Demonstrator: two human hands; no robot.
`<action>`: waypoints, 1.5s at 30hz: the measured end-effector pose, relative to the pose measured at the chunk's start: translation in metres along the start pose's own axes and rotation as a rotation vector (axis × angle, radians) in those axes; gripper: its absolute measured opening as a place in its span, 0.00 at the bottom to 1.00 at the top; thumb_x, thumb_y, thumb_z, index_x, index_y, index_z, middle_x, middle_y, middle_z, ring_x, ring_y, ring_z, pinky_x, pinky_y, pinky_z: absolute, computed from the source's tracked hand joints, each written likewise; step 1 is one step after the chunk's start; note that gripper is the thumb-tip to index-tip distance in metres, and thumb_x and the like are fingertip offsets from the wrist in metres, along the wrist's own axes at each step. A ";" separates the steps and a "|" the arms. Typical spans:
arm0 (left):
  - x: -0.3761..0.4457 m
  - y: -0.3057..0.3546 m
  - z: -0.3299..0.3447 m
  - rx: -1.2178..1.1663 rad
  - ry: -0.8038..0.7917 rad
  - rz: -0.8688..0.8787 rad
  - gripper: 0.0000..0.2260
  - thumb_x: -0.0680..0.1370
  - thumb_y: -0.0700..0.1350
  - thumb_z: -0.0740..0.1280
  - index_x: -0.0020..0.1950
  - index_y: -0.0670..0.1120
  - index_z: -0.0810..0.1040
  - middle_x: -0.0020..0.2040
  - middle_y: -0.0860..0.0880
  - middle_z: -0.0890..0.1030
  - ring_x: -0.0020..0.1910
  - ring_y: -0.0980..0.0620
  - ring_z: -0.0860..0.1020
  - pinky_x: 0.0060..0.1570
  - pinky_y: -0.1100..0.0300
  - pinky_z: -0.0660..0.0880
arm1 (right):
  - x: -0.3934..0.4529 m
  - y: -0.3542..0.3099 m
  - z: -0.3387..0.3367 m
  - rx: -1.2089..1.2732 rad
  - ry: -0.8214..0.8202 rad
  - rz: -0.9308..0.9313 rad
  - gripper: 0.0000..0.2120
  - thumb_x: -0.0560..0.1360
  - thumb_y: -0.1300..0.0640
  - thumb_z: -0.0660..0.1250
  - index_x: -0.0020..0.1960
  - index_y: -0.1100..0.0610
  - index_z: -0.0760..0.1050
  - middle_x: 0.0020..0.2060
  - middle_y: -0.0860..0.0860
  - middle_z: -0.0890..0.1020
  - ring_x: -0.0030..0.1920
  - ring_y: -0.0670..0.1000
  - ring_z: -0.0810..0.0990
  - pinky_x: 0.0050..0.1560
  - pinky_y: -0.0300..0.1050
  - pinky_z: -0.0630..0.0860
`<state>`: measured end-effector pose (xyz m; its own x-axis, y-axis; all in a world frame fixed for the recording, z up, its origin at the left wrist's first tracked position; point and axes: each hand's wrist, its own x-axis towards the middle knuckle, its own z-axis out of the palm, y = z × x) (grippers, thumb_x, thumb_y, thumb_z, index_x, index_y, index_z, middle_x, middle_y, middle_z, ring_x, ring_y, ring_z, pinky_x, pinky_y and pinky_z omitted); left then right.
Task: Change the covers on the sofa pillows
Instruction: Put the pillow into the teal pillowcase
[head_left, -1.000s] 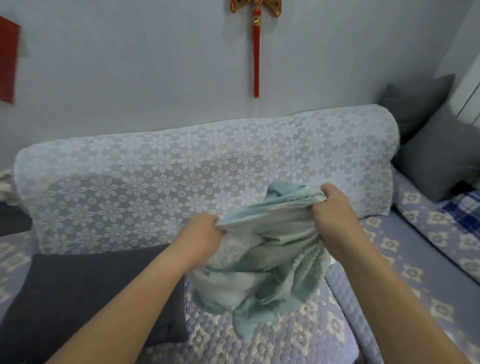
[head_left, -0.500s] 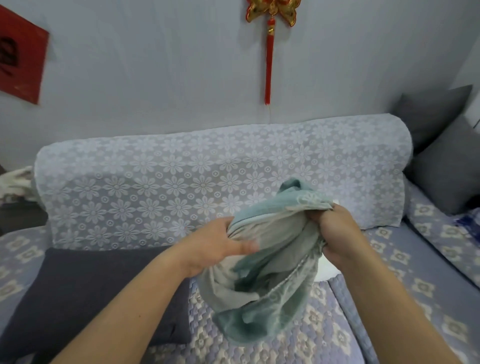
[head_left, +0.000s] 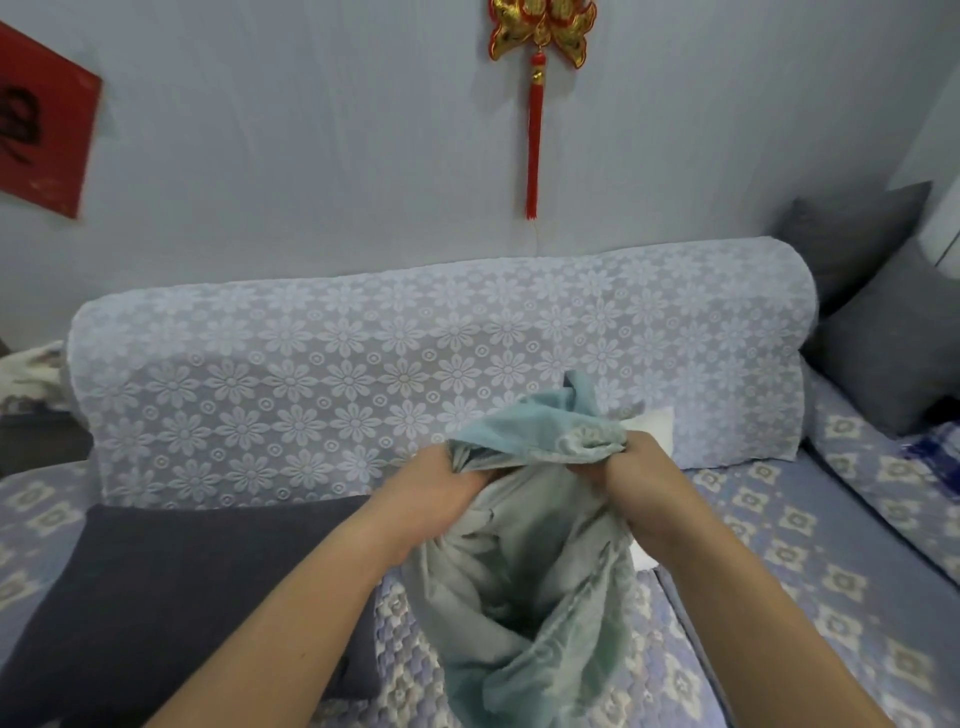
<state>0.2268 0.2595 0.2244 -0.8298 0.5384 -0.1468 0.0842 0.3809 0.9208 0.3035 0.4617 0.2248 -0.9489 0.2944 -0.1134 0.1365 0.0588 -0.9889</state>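
Head view: left hand and right hand both grip bunched green cover.

Pillow on sofa, left of cover

The sofa carries a dark pillow lying flat under my left arm, two grey pillows propped far right of my hands, and a white pillow just behind them.
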 end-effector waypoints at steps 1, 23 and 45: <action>-0.003 0.000 0.000 0.062 -0.043 0.006 0.16 0.76 0.63 0.70 0.64 0.65 0.79 0.56 0.65 0.83 0.58 0.62 0.80 0.64 0.56 0.75 | -0.001 -0.001 -0.002 0.100 -0.007 0.036 0.10 0.76 0.58 0.72 0.56 0.56 0.84 0.49 0.54 0.87 0.52 0.55 0.86 0.59 0.58 0.80; -0.023 -0.003 0.000 -0.256 -0.067 -0.196 0.14 0.72 0.29 0.63 0.51 0.43 0.82 0.44 0.43 0.83 0.45 0.44 0.81 0.48 0.54 0.77 | -0.026 -0.005 0.029 0.355 0.119 0.061 0.08 0.78 0.64 0.66 0.54 0.59 0.83 0.49 0.59 0.86 0.52 0.59 0.86 0.55 0.55 0.82; -0.041 0.005 0.007 -0.260 -0.062 -0.291 0.13 0.77 0.54 0.73 0.57 0.48 0.85 0.50 0.48 0.87 0.53 0.47 0.85 0.57 0.51 0.80 | -0.033 0.001 0.017 0.237 -0.345 0.266 0.14 0.76 0.66 0.69 0.61 0.62 0.81 0.56 0.61 0.84 0.57 0.60 0.83 0.61 0.55 0.79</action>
<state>0.2654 0.2448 0.2322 -0.7627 0.4838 -0.4291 -0.2982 0.3257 0.8972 0.3302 0.4354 0.2260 -0.9343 -0.0652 -0.3506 0.3564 -0.2055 -0.9115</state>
